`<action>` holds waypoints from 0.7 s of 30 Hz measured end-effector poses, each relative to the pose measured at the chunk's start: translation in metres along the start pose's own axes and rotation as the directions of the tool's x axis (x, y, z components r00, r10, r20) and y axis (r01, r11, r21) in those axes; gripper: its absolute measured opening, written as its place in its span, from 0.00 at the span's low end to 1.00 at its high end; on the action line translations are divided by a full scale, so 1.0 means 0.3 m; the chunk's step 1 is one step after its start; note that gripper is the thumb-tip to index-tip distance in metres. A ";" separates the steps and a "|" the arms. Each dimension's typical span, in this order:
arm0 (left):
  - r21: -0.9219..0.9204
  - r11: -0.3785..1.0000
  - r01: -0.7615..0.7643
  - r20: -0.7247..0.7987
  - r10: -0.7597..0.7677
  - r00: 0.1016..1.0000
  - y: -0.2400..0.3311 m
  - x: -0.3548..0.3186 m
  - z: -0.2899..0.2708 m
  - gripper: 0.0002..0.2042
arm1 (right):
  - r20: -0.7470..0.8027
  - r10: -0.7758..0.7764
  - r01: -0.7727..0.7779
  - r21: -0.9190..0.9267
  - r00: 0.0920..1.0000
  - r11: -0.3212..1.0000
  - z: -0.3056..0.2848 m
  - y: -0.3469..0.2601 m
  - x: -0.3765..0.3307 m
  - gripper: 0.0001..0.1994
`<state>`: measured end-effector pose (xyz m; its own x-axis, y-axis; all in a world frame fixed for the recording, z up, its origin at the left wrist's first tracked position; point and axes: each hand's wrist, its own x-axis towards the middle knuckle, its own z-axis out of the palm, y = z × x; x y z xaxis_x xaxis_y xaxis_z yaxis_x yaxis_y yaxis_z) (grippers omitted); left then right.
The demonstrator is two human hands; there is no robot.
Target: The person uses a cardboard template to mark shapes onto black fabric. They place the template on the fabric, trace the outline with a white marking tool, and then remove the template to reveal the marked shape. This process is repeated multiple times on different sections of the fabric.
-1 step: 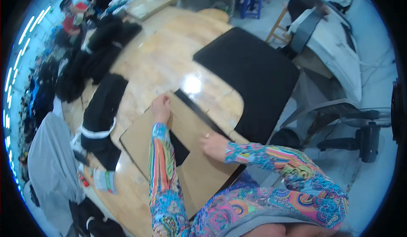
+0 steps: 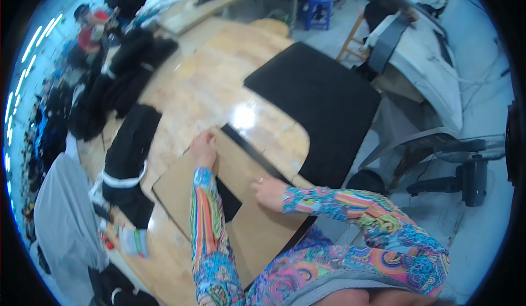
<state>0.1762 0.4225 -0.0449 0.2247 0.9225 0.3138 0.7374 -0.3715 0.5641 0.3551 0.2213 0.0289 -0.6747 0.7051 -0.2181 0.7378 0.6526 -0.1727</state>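
Note:
A brown cardboard sheet (image 2: 263, 235), shaped with a cut-out, lies over black fabric (image 2: 229, 199) on the wooden table. Dark strips of fabric show along its right edge and through the cut-out. My left hand (image 2: 204, 149) is at the far end of the cardboard, its fingers bent and pinched at the edge. On the right part of the sheet rests my right hand (image 2: 268, 193), a ring on one finger. Its fingers are curled in against the cardboard, and whatever they may hold is hidden.
A large black fabric piece (image 2: 318, 103) drapes over the table's right edge. Black bundles tied with white strips (image 2: 129, 152) lie left. A clear packet (image 2: 133, 242) sits near the left edge. A black fan (image 2: 471, 180) stands right; other people are at the back.
The whole view has shifted slightly down and left. Both hands keep their places on the cardboard.

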 end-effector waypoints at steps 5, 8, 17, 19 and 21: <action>0.019 1.000 0.007 -0.023 -0.006 1.000 -0.004 -0.016 -0.032 0.03 | -0.211 0.101 -0.115 -0.052 0.972 0.992 0.018 -0.018 0.138 0.23; 0.056 0.998 -0.021 -0.048 0.024 0.999 0.009 -0.015 -0.025 0.03 | 0.006 0.125 -0.124 -0.120 0.992 0.985 -0.020 0.001 0.179 0.51; -0.363 0.932 -0.003 -0.242 -0.091 0.966 0.047 -0.068 -0.106 0.09 | 0.258 0.118 -0.087 -0.129 0.959 0.988 -0.028 0.004 0.295 0.61; -0.689 0.695 0.208 -0.057 -0.338 0.939 0.158 -0.086 -0.191 0.13 | 0.231 0.179 -0.162 -0.092 0.956 0.983 0.008 0.032 0.287 0.59; -0.921 0.257 0.292 0.175 -0.396 0.901 0.141 -0.126 -0.241 0.16 | 0.186 0.211 -0.210 -0.026 0.960 0.977 0.057 0.044 0.310 0.58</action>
<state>0.1530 0.3642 0.0223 0.0222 0.9970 -0.0746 -0.3310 0.0778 0.9404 0.3023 0.2907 -0.0100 -0.4880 0.7626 -0.4247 0.8622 0.4969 -0.0984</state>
